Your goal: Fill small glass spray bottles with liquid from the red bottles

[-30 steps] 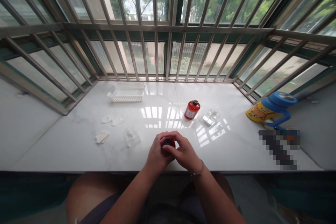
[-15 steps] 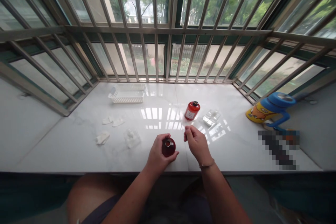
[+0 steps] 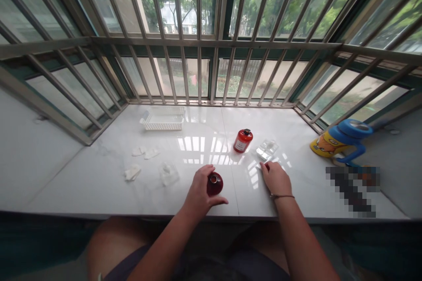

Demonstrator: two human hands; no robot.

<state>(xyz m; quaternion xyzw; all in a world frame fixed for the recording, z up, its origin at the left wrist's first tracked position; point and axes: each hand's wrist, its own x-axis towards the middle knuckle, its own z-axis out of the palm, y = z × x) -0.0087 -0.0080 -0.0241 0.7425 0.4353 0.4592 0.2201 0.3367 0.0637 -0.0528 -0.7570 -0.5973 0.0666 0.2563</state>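
Observation:
A dark red, round bottle [image 3: 215, 186] with a small pale-rimmed opening on top stands near the table's front edge. My left hand [image 3: 199, 191] is curled around its left side; the fingers lie along it and the thumb sticks out to the right, apart from it. My right hand [image 3: 277, 178] is closed in a pinch, low over the table, just in front of a clear compartment case [image 3: 267, 149]. Whatever lies between its fingertips is hidden. Behind both hands stands a bright red bottle [image 3: 243, 141] with a black cap and a white label.
At the back left sits a white perforated basket [image 3: 163, 125]. Crumpled white tissues [image 3: 132, 172] and a clear container with white contents [image 3: 169, 173] lie on the left. A blue and yellow jug [image 3: 341, 138] stands at the right, behind a blurred-out patch. Metal window bars close off the back.
My right hand has moved right, away from the dark red bottle and towards the clear case. My left thumb has swung outward. The view has shifted slightly.

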